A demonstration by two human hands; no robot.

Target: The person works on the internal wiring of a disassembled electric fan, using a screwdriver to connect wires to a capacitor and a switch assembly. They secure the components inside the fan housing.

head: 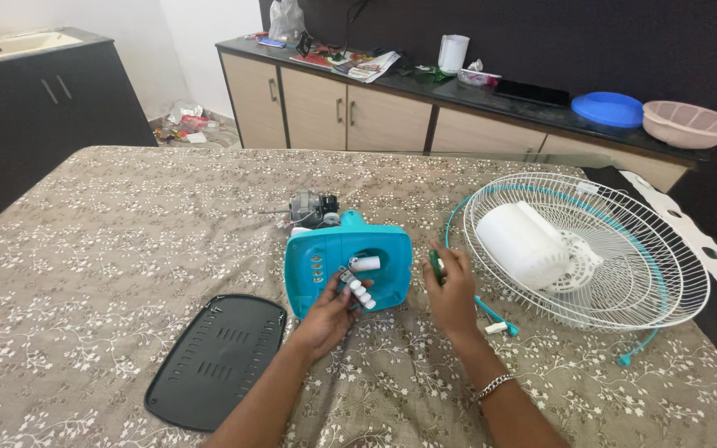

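The bench (pixel 85 249), under a brown flowered cloth, runs out of frame at the left, right and bottom, with wide bare cloth to the left and far side of the work and less room on the right, where the white wire fan guard (pixel 616 282) lies flat near the edge with a white motor cover (pixel 523 245) resting in it. A black vented plate (pixel 216 361) lies near the front, left of the arms and well apart from the guard. The teal fan base (pixel 348 267) stands in the middle of the bench, with the grey fan motor (pixel 313 209) just behind it, touching or nearly so. The left hand (pixel 329 315) is at the base's open front, fingers pinched on a switch block (pixel 357 289) with a row of white push buttons; a white cylinder sits in the opening just above it. The right hand (pixel 452 286) is just right of the base, curled shut around a green-handled tool (pixel 436 267), likely a screwdriver; its tip is hidden by the fingers. A teal cord (pixel 491 314) runs from behind that hand toward the guard, partly covered. Both forearms are cut off by the bottom edge. What lies inside the base beyond the opening cannot be made out.
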